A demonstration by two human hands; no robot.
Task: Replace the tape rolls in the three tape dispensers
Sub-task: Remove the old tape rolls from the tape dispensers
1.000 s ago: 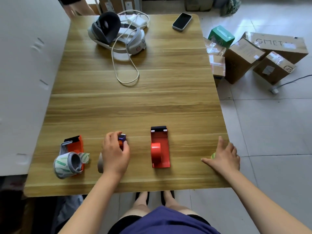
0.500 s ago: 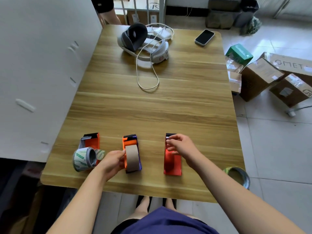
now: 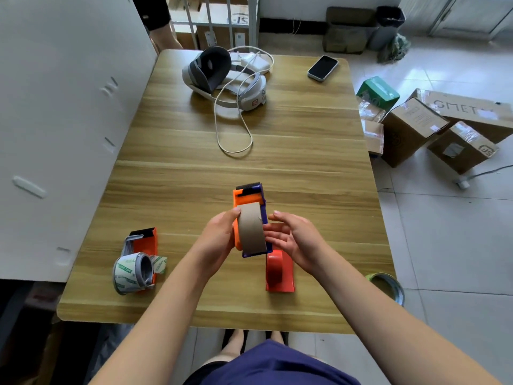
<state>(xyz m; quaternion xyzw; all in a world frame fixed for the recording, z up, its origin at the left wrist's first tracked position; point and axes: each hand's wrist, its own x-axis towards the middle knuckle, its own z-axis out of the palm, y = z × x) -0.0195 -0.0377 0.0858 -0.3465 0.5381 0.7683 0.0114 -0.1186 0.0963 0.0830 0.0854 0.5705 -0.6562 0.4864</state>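
Note:
My left hand [image 3: 219,240] grips an orange and purple tape dispenser [image 3: 251,201] lifted above the wooden table [image 3: 194,168]; a bare brown cardboard roll core [image 3: 251,232] sits in it. My right hand [image 3: 294,240] is beside the dispenser's right side, fingers straight, fingertips touching its purple edge. A red dispenser [image 3: 279,273] lies on the table under my right hand. An orange dispenser [image 3: 144,240] lies at the near left with a white and green printed tape roll [image 3: 131,272] on it. Another tape roll [image 3: 388,284] is on the floor by the table's right edge.
A white headset [image 3: 224,76] with a looping cable [image 3: 236,134] and a charger lie at the far side, a phone [image 3: 322,67] at the far right. A white cabinet [image 3: 55,120] stands along the left. Cardboard boxes [image 3: 410,129] sit on the floor at right. Another person stands at the far end.
My left hand has lifted the orange and purple dispenser off the table and carried it rightward. My right hand left the red dispenser and came up beside the lifted one.

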